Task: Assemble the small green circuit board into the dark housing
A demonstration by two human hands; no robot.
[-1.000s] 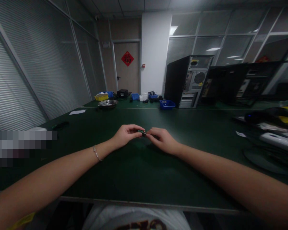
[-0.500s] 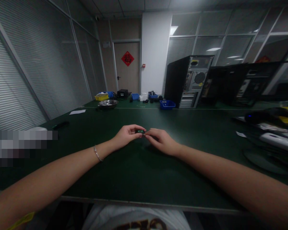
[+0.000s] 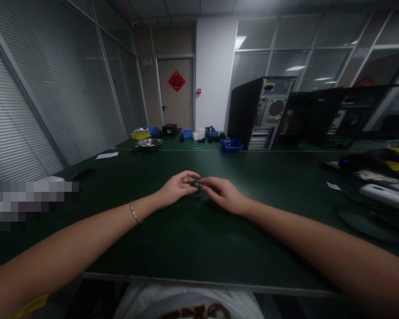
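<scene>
A small green circuit board, partly hidden by fingers, is held just above the green table in front of me. My left hand is closed on the board's left side between thumb and fingers, and a silver bracelet circles that wrist. From the other side my right hand pinches the right end, where a small pale, metallic-looking part shows between thumb and forefinger. The fingertips of both hands almost meet. Finer detail of the board is too small to make out.
A metal bowl, a yellow bin and a blue bin stand toward the back. Behind them to the right rises a computer tower. Cables and a white device lie at the right; a white paper lies at the left.
The circuit board has turned between my fingers and now appears tilted downward. My left fingers have lifted and shifted slightly; my right fingertips have moved a little left. The forearms stay in place.
</scene>
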